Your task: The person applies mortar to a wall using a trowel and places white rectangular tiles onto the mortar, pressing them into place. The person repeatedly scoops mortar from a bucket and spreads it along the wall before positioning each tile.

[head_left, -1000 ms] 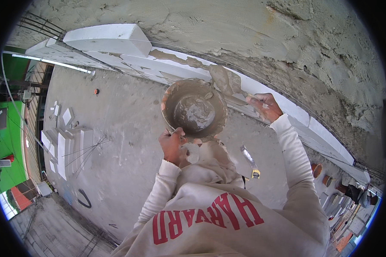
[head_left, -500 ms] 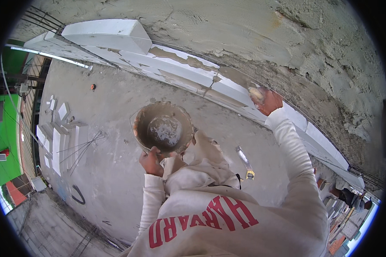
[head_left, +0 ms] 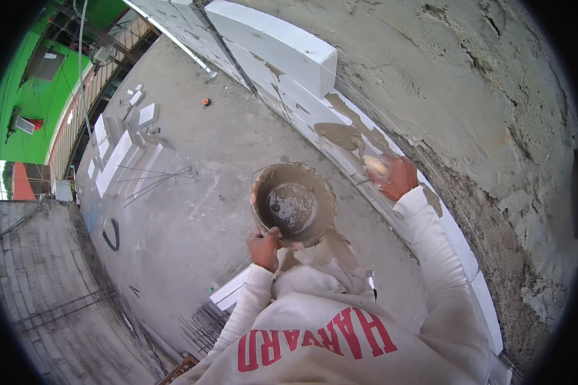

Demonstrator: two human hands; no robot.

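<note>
My left hand (head_left: pixel 263 248) is closed round the near rim of a mortar-caked bucket (head_left: pixel 326 212), held in front of my body. Wet grey mortar (head_left: pixel 291 206) lies in its bottom. Over the side of a low wall of white blocks (head_left: pixel 457 253), my right hand (head_left: pixel 397 178) grips a trowel (head_left: pixel 375 167) by its pale handle. The trowel's mortar-coated blade (head_left: pixel 340 135) points toward the raised white block (head_left: pixel 282 40). Patches of spread mortar (head_left: pixel 350 113) mark the wall top beside the blade.
A rough plastered wall (head_left: pixel 469 115) rises behind the blocks, with a thin string (head_left: pixel 424 157) stretched along them. White blocks (head_left: pixel 119 163) and thin rods (head_left: pixel 157 181) lie on the concrete floor at left. A small orange-and-black object (head_left: pixel 206 102) sits farther off.
The view has turned, and the raised block now appears closer to my right hand. The trowel has come off the wall top, showing its mortar-covered blade. My left hand still holds the bucket.
</note>
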